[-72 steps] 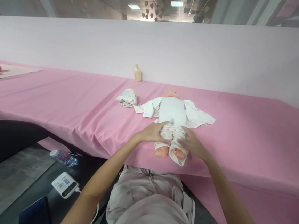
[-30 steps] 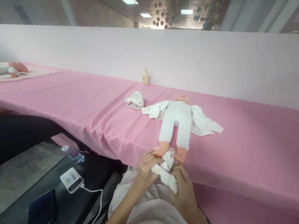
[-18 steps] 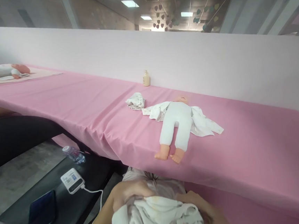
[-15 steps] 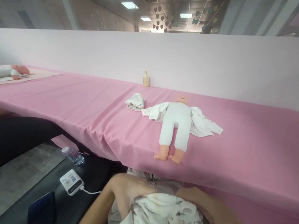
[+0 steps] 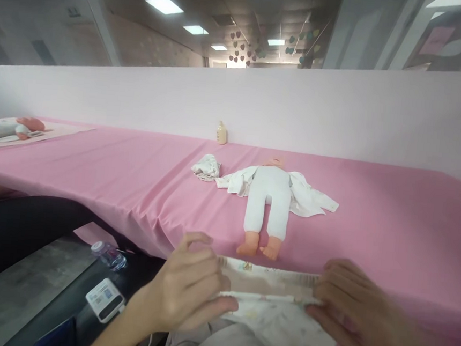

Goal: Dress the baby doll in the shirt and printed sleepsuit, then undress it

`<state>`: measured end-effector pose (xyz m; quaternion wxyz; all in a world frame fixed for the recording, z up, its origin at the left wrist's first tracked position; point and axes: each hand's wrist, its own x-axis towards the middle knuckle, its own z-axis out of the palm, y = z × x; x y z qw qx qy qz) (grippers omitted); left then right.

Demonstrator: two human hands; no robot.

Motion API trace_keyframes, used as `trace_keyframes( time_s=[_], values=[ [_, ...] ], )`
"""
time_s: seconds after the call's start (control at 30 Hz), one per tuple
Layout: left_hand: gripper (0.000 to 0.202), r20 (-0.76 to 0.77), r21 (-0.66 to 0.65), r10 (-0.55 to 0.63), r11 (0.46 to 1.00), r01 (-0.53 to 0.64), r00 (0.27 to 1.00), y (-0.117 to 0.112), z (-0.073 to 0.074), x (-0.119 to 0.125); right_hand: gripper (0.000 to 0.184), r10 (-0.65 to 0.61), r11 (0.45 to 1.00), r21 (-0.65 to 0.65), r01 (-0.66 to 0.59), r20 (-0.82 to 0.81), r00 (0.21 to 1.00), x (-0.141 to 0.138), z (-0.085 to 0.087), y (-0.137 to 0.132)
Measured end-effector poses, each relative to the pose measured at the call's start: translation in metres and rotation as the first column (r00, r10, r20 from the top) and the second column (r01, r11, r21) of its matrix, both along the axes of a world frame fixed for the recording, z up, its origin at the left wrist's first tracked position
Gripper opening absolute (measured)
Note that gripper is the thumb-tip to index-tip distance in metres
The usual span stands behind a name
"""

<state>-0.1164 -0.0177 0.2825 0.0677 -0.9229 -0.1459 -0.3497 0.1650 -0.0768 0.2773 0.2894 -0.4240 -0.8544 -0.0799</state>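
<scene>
My left hand (image 5: pixel 192 283) and my right hand (image 5: pixel 354 307) grip opposite ends of the gathered waistband of small printed baby pants (image 5: pixel 270 319), stretched wide above my lap. The waist opening faces up and the white fabric hangs below it. Past the pants, a baby doll (image 5: pixel 269 192) lies on its back on the pink-covered table, its bare feet pointing at me. A white printed baby shirt (image 5: pixel 311 197) is spread out to both sides of its body. Left of one sleeve sits a crumpled white cloth (image 5: pixel 206 167).
A pale yellow pump bottle (image 5: pixel 221 133) stands by the white wall. Another doll (image 5: pixel 4 127) lies at the far left of the pink table cover (image 5: pixel 127 158). On a black chair to my left are a water bottle (image 5: pixel 108 255), a white device (image 5: pixel 105 299) and a dark phone (image 5: pixel 57 335).
The bunched cloth in my lap is now lifted and opened out as pants, its waistband pulled taut between my hands. Both hands have risen and moved apart. My view has tilted slightly up.
</scene>
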Motion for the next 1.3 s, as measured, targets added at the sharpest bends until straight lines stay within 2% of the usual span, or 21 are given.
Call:
trace_keyframes(
  time_s=[0.1, 0.17, 0.2, 0.27, 0.3, 0.37, 0.4, 0.43, 0.47, 0.5, 0.57, 0.63, 0.7, 0.73, 0.77, 0.8, 0.93, 1.0, 1.07, 1.2, 1.3],
  values=[
    [0.012, 0.106, 0.216, 0.045, 0.974, -0.067, 0.993, 0.001, -0.019, 0.001, 0.029, 0.001, 0.999, 0.049, -0.004, 0.072, 0.997, 0.002, -0.011, 0.002],
    [0.013, 0.167, 0.232, 0.091, 0.964, -0.129, 0.982, 0.007, -0.023, -0.003, 0.028, 0.002, 0.989, 0.145, -0.011, 0.061, 0.998, 0.006, -0.008, 0.007],
    [0.012, 0.2, 0.181, 0.135, 0.968, -0.172, 0.971, 0.011, -0.023, -0.005, 0.028, -0.016, 0.983, 0.183, 0.009, 0.035, 0.999, 0.007, -0.006, 0.011],
    [0.008, 0.226, -0.088, 0.233, 0.972, -0.218, 0.946, 0.021, -0.026, -0.006, 0.027, -0.091, 0.977, 0.19, 0.099, -0.053, 0.994, 0.007, -0.005, 0.022],
    [0.01, 0.229, -0.285, 0.286, 0.934, -0.217, 0.93, 0.027, -0.03, -0.004, 0.028, -0.149, 0.974, 0.155, 0.167, -0.121, 0.981, 0.003, -0.008, 0.029],
    [0.014, 0.275, -0.636, 0.41, 0.756, -0.155, 0.869, 0.036, -0.042, 0.01, 0.028, -0.296, 0.943, 0.053, 0.329, -0.319, 0.9, -0.011, -0.019, 0.043],
    [0.015, 0.321, -0.743, 0.475, 0.663, -0.093, 0.82, 0.038, -0.049, 0.021, 0.027, -0.37, 0.91, 0.007, 0.415, -0.438, 0.819, -0.022, -0.027, 0.049],
    [0.016, 0.377, -0.803, 0.524, 0.596, -0.013, 0.763, 0.037, -0.056, 0.034, 0.024, -0.42, 0.872, -0.022, 0.49, -0.549, 0.723, -0.034, -0.035, 0.052],
    [0.02, 0.423, -0.833, 0.537, 0.547, 0.081, 0.73, 0.033, -0.062, 0.048, 0.021, -0.432, 0.848, -0.037, 0.529, -0.626, 0.649, -0.047, -0.043, 0.054],
    [0.024, 0.463, -0.846, 0.51, 0.499, 0.19, 0.725, 0.026, -0.067, 0.061, 0.017, -0.398, 0.862, -0.03, 0.506, -0.658, 0.639, -0.06, -0.049, 0.053],
    [0.033, 0.548, -0.83, 0.413, 0.381, 0.408, 0.728, 0.007, -0.074, 0.08, 0.014, -0.233, 0.934, 0.06, 0.352, -0.644, 0.729, -0.08, -0.057, 0.045],
    [0.043, 0.627, -0.779, 0.349, 0.26, 0.571, 0.697, -0.014, -0.077, 0.087, 0.023, -0.113, 0.969, 0.112, 0.222, -0.597, 0.794, -0.087, -0.057, 0.034],
    [0.05, 0.662, -0.744, 0.324, 0.176, 0.644, 0.676, -0.029, -0.076, 0.083, 0.033, -0.1, 0.979, 0.086, 0.182, -0.58, 0.809, -0.081, -0.05, 0.024],
    [0.051, 0.663, -0.743, 0.306, 0.161, 0.65, 0.683, -0.033, -0.075, 0.08, 0.034, -0.105, 0.987, 0.042, 0.158, -0.571, 0.814, -0.074, -0.045, 0.021],
    [0.051, 0.664, -0.746, 0.269, 0.172, 0.643, 0.698, -0.035, -0.074, 0.076, 0.033, -0.106, 0.992, -0.009, 0.123, -0.563, 0.82, -0.066, -0.04, 0.018],
    [0.051, 0.667, -0.745, 0.215, 0.211, 0.632, 0.714, -0.036, -0.073, 0.073, 0.031, -0.1, 0.995, -0.056, 0.083, -0.552, 0.828, -0.058, -0.033, 0.015],
    [0.052, 0.684, -0.638, 0.0, 0.487, 0.597, 0.73, -0.03, -0.073, 0.072, 0.031, -0.137, 0.974, -0.228, 0.014, -0.535, 0.834, -0.038, -0.014, 0.007],
    [0.053, 0.668, -0.588, -0.007, 0.607, 0.534, 0.744, -0.028, -0.075, 0.076, 0.034, -0.125, 0.957, -0.288, -0.048, -0.552, 0.824, -0.037, -0.013, 0.004],
    [0.053, 0.631, -0.565, 0.037, 0.706, 0.427, 0.775, -0.026, -0.076, 0.082, 0.031, -0.129, 0.932, -0.348, -0.102, -0.582, 0.803, -0.041, -0.016, 0.004],
    [0.054, 0.599, -0.501, 0.138, 0.833, 0.234, 0.789, -0.016, -0.08, 0.091, 0.019, -0.195, 0.91, -0.408, -0.073, -0.577, 0.793, -0.047, -0.025, 0.01],
    [0.039, 0.661, -0.487, 0.197, 0.847, 0.214, 0.724, -0.008, -0.082, 0.094, 0.017, -0.253, 0.926, -0.377, 0.029, -0.56, 0.789, -0.048, -0.026, 0.014]
  ],
)
